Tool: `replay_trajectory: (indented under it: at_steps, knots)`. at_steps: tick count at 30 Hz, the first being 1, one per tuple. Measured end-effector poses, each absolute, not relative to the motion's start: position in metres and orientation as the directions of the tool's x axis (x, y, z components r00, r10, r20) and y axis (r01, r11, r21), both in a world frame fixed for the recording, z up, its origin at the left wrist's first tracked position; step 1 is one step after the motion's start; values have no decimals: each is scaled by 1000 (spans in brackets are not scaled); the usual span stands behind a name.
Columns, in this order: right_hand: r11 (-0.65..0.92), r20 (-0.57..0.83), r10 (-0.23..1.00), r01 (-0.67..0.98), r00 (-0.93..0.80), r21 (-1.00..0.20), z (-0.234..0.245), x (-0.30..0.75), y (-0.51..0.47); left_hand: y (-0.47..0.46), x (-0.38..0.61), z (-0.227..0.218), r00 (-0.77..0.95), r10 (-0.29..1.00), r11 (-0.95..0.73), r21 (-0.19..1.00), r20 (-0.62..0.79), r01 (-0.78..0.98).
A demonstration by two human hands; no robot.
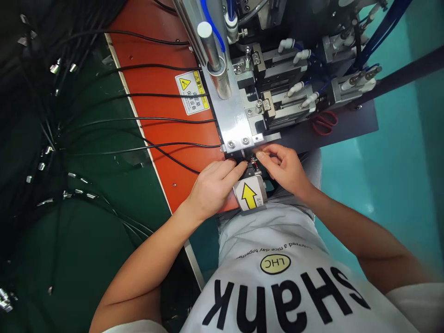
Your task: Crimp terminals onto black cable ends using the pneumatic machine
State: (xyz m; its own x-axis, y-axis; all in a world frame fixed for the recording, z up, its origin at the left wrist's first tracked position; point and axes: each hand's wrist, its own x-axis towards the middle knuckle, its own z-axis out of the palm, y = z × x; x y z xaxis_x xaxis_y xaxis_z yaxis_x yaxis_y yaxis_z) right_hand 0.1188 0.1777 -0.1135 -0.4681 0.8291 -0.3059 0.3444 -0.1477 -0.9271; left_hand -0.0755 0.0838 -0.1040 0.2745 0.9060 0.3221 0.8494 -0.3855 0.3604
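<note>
My left hand [217, 185] is closed at the machine's front end, fingertips pressed down by a small dark fixture [250, 171]. A black cable [176, 162] runs across the orange top and disappears under this hand. From the opposite side my right hand [285, 169] pinches with thumb and forefinger at thin coloured wires [255, 162], red among them. The two hands' fingertips are a small gap apart. Just below them is a plate with a yellow arrow [249, 196]. My fingers partly hide the wire ends and the cable's end.
Above my hands stands a metal machine plate [236, 120] with a post [217, 60] and air cylinders [287, 101]. Red-handled scissors [324, 123] lie at right. Several black cables cross the orange surface [149, 106]; more, with metal connectors, lie on the green mat [86, 259].
</note>
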Motion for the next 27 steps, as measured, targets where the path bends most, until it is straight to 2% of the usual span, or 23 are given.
replay_trajectory:
  at_steps: [4,7,10,13,16,18,20,24,27]
  knots:
    - [27,-126,896,335,-426,-942,-105,110,175,83,-75,-102,266,918,-365,364,295,857]
    - [191,14,901,368,-433,-910,-100,109,171,83,-74,-101,266,923,-355,351,278,866]
    - [266,59,886,400,-461,-877,-100,112,170,84,-74,-100,264,927,-349,352,266,869]
    - [205,3,897,410,-442,-889,-106,113,169,85,-75,-98,269,930,-349,380,249,856]
    - [-37,-202,879,362,-431,-931,-113,112,167,87,-75,-96,258,939,-333,420,225,844]
    - [-147,-289,853,330,-435,-932,-115,111,167,88,-75,-94,239,946,-315,453,217,834]
    - [-107,-253,867,336,-429,-936,-113,111,167,89,-74,-93,228,950,-305,489,213,817]
    - [145,-37,907,393,-419,-908,-107,110,167,89,-75,-93,223,951,-306,522,216,796]
    - [164,-21,911,408,-411,-898,-106,111,166,88,-75,-94,223,951,-303,516,213,801]
